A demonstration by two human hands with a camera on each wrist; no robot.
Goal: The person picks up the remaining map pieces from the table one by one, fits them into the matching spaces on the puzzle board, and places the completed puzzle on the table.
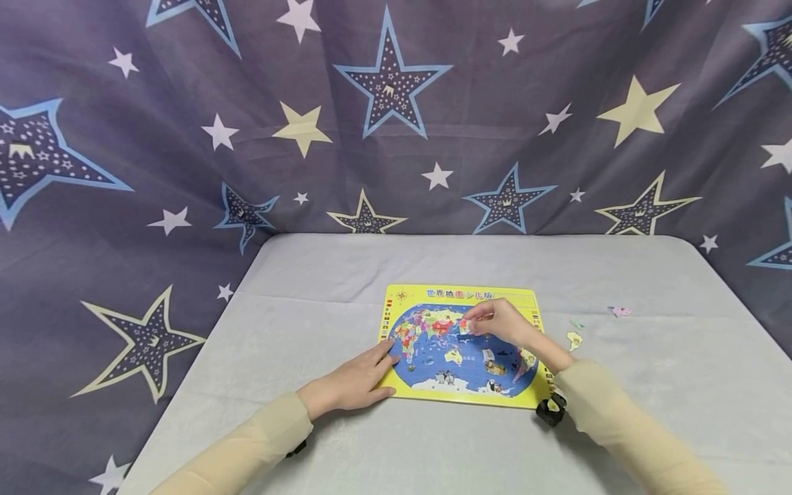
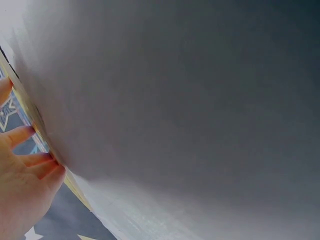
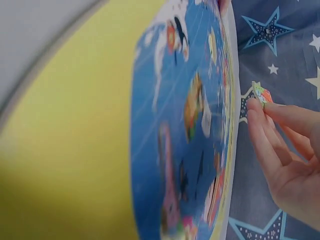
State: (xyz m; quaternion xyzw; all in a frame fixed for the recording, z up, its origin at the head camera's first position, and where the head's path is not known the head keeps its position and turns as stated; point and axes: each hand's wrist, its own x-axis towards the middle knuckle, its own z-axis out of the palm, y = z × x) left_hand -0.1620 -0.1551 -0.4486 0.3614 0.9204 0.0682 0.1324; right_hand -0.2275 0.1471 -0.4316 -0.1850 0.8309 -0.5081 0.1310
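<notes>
Thumb and fingertips of the right hand pinch a small, flat puzzle piece in green and orange-red, best seen from the right wrist, where a gap shows between it and the board below. That hand hangs over the thin rectangular board with a yellow border and a blue oval world map, its fingertips between twelve and one o'clock of the map's middle. The right forearm, in a cream sleeve, comes in from five o'clock, wrist bent so that the fingers point toward ten. At the board's eight o'clock the left hand lies with fingers spread and resting on the left edge, thumb apart from them at the near corner.

Off the board's right side, three loose pieces lie on the pale grey cloth-covered table: a cream-yellow one at three o'clock, a tiny green one just above it, and a pink-and-purple one farther out, between two and three. Hand and forearm cover part of the map's right side and border. A small black device at the right cuff overlaps the board's four o'clock corner in the head view. Behind the table, toward twelve, hangs a dark grey-purple curtain printed with stars.
</notes>
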